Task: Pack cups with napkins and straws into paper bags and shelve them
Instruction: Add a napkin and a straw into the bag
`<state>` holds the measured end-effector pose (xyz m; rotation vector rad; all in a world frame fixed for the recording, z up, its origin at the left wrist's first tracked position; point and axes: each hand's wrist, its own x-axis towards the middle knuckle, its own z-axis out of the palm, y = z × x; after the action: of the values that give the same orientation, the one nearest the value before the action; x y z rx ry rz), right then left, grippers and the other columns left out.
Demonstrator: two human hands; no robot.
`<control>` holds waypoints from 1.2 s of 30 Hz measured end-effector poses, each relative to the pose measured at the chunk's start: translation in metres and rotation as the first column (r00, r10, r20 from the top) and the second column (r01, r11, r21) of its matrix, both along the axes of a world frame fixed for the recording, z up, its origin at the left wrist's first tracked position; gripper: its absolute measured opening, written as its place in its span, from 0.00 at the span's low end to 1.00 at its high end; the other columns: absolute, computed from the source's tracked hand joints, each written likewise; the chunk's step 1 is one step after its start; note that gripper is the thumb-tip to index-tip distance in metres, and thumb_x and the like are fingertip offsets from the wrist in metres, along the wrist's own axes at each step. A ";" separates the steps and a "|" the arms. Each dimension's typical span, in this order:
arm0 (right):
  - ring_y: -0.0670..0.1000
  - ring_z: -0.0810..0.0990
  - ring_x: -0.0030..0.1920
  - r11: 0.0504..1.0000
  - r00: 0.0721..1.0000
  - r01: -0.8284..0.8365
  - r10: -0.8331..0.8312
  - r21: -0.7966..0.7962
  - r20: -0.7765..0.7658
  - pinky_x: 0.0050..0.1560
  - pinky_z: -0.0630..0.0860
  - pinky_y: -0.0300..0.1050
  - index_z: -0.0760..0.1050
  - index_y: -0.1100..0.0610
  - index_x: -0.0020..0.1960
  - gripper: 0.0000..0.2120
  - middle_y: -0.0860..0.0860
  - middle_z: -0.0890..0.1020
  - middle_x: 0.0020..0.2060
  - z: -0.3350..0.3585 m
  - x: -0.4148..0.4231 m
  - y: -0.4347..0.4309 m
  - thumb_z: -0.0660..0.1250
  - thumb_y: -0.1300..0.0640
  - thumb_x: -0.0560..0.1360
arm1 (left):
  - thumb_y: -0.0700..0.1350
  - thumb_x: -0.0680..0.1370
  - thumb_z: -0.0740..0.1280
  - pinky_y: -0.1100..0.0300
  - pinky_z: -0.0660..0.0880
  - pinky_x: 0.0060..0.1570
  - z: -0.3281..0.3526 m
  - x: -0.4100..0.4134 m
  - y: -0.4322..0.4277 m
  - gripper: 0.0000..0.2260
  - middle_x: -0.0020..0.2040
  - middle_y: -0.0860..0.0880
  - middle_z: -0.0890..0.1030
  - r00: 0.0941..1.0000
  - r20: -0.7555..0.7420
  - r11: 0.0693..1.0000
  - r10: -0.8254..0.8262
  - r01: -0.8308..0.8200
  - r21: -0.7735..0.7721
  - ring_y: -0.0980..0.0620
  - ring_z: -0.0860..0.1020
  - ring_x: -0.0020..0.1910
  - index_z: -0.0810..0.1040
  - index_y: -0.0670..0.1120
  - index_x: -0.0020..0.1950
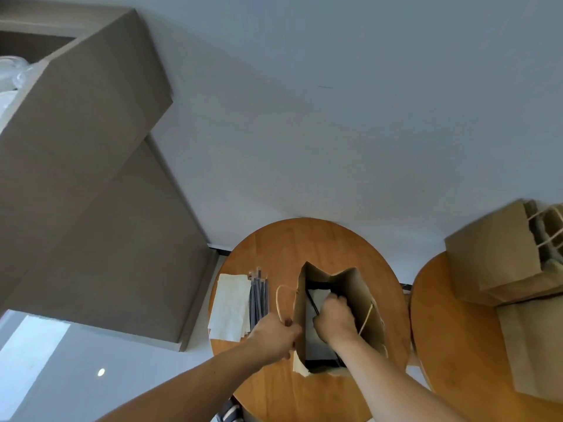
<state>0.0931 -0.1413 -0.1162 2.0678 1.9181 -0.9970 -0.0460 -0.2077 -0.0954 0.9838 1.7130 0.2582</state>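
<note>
Hands meet at an open paper bag [359, 303] standing near the middle of a round wooden table [304, 239], its mouth running lengthwise from the table's near edge toward the far edge. The left hand [278, 335] pinches the bag's left wall where the twine handle [278, 295] is rooted, holding the mouth apart. The right hand [335, 318] is sunk past the rim with its fingers curled downward. A white napkin [320, 296] and 1 dark straw [312, 304] show just beyond its knuckles, but whether the fingers hold either cannot be told. The hand probably has to come out straight up between the 2 long walls, with the left grip keeping the bag from tipping or closing on the wrist. Spare supplies lie on the left edge of the table, beside the bag and nearer the left hand: a stack of napkins [231, 303], and a row of straws [259, 296] touching it, both lying parallel to the bag's mouth. On the second table [426, 315], at right, other brown bags [493, 254] stand and lie together. The grey shelf unit [76, 147] rises well to the left and beyond, with what look like clear cups [10, 74] in its top opening.
</note>
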 end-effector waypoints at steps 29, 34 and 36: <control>0.56 0.81 0.49 0.864 0.684 0.208 -0.463 -0.459 -0.563 0.42 0.75 0.47 0.78 0.50 0.52 0.14 0.54 0.83 0.51 0.054 0.048 -0.039 0.54 0.49 0.84 | 0.52 0.71 0.73 0.57 0.78 0.50 0.011 0.053 0.005 0.17 0.51 0.50 0.82 0.972 -0.047 0.966 -0.231 0.235 0.109 0.52 0.80 0.49 0.78 0.49 0.57; 0.45 0.79 0.49 0.927 0.746 0.051 -0.282 -0.370 -0.604 0.37 0.76 0.33 0.77 0.43 0.52 0.15 0.43 0.81 0.51 0.056 0.058 -0.041 0.53 0.56 0.84 | 0.51 0.78 0.60 0.56 0.82 0.44 0.001 0.054 0.005 0.14 0.46 0.46 0.83 0.925 -0.283 0.961 -0.254 0.273 0.029 0.47 0.83 0.45 0.81 0.45 0.52; 0.47 0.78 0.58 0.971 0.849 -0.052 -0.079 -0.233 -0.523 0.56 0.77 0.39 0.75 0.47 0.64 0.13 0.46 0.79 0.60 0.047 0.065 -0.037 0.57 0.53 0.83 | 0.51 0.81 0.58 0.52 0.82 0.50 0.001 0.053 0.004 0.15 0.50 0.45 0.82 0.916 -0.309 0.961 -0.256 0.276 0.023 0.46 0.82 0.48 0.80 0.44 0.56</control>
<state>0.1580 -0.1783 -0.0696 1.7919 1.8690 -1.8624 0.0070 -0.2033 -0.0942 1.3470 1.8263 -0.0181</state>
